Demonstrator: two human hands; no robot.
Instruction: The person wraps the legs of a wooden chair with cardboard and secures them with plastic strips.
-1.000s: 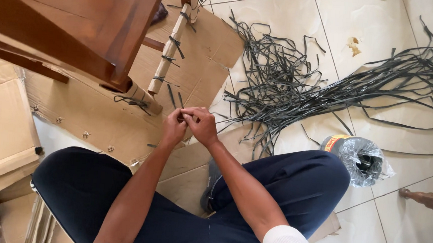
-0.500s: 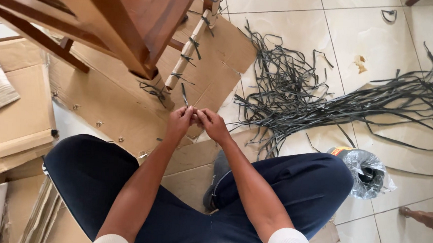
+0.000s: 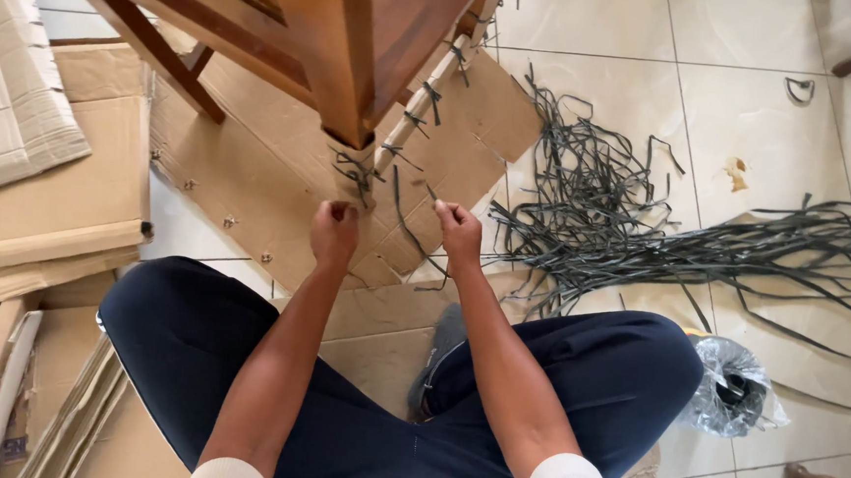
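Gripping thin dark grey plastic strap (image 3: 403, 208), both hands seen closed into fists. Left hand (image 3: 333, 231) clenched low beside paper-wrapped wooden chair leg (image 3: 351, 170); right hand (image 3: 460, 229) clenched on strap's other end. Strap's long axis is run between fists, looped up toward leg. Left hand judged nearer leg. Loose heap of same grey straps (image 3: 642, 233) is spread on tiled floor, right of hands.

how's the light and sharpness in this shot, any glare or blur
Head view: even daylight, soft shadows under the wooden chair; mild sheen on the floor tiles and the plastic-wrapped roll; left hand, right hand and dark strap fairly sharp; slight wide-angle stretch at edges.
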